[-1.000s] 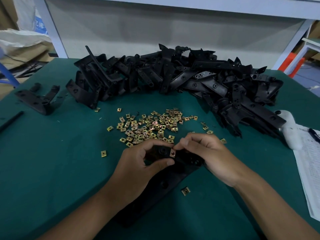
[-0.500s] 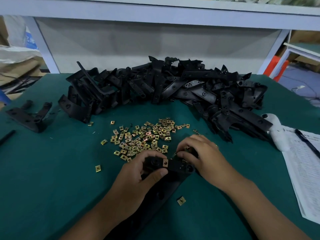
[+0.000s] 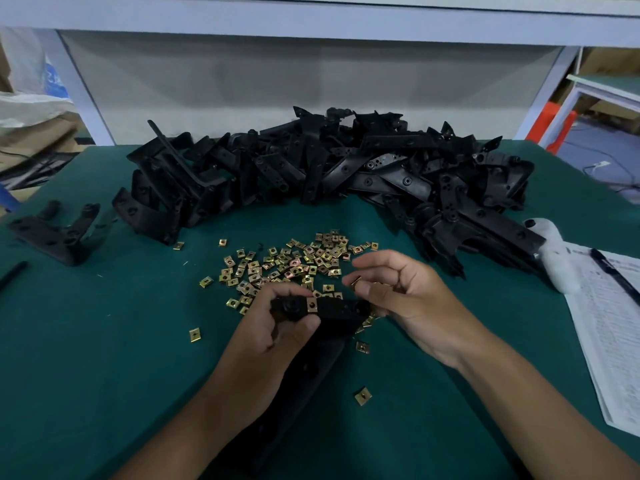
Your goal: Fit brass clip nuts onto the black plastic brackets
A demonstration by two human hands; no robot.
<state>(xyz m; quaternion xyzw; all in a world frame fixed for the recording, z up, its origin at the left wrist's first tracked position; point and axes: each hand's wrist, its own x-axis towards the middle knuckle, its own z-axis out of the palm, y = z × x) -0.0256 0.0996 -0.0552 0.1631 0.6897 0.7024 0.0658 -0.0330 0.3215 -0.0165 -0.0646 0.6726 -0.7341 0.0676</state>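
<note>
Now the left hand (image 3: 273,336) grips the bracket (image 3: 332,311) low over the counter (image 3: 104,341), one nut (image 3: 312,305) seated, while the right hand's (image 3: 408,299) fingers (image 3: 363,289) pinch another clip nut (image 3: 355,280), which should slide on squarely over the next hole.

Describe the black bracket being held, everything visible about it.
The bracket is matte black plastic, a long bar running from the near table edge up to a crosswise head. One brass clip nut sits clipped on that head. The left hand grips the head; the right hand, pinching another nut, touches its right end.
</note>
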